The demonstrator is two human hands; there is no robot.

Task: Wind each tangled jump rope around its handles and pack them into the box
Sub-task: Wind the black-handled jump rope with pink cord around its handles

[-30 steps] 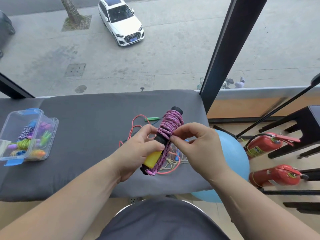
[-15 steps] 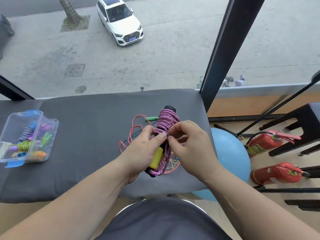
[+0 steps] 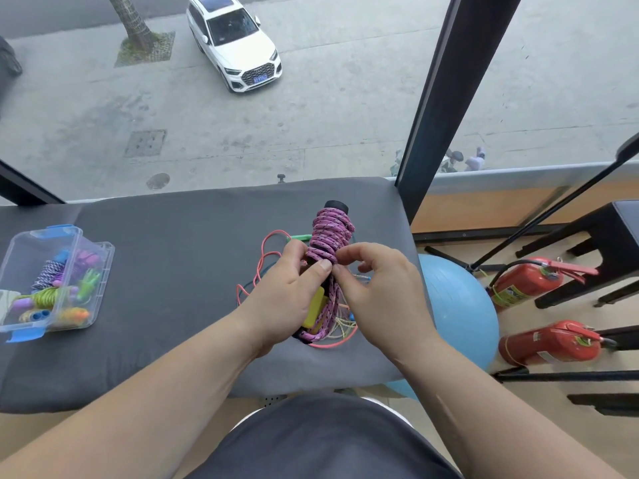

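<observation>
Both bare forearms are reaching in from the bottom corners toward the middle of the frame. The left grip [image 3: 284, 299] is curling round the wound rope [image 3: 332, 229], thumb pressing across it. The right grip [image 3: 383, 295] is pinching a strand between thumb and forefinger, its other fingers bending loosely.

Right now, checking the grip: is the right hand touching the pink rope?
Touching. Head view shows the right hand pinching the pink rope.
</observation>
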